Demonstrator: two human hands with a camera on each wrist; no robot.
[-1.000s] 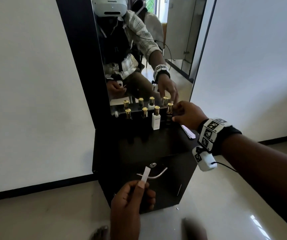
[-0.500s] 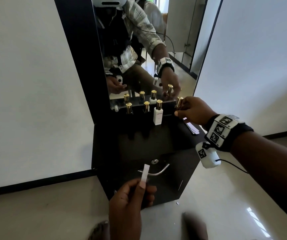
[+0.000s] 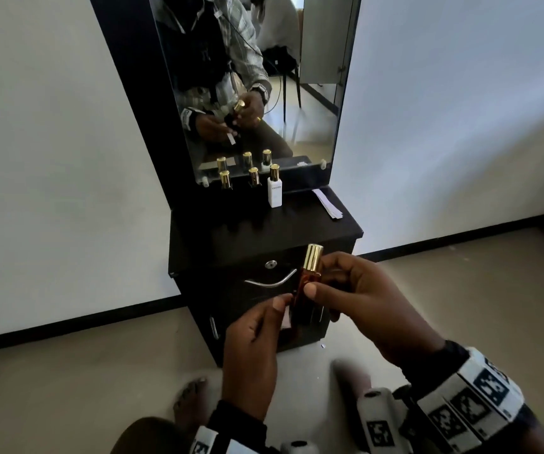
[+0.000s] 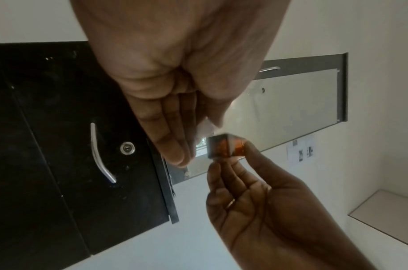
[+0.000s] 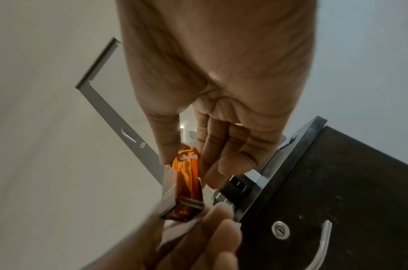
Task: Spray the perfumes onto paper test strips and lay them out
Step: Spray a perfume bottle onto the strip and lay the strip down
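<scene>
Amber perfume bottle [image 3: 306, 290] has left the desk [image 3: 297, 231] row; right hand [image 3: 359, 296] now grips it in front of the drawer, beside the paper test strip [image 3: 286, 317] pinched by left hand [image 3: 251, 342].

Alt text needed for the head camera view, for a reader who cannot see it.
The right hand holds an amber perfume bottle with a gold cap, beside a paper strip pinched in the left hand. Behind, three gold-capped bottles stand on a black cabinet under a mirror.
</scene>
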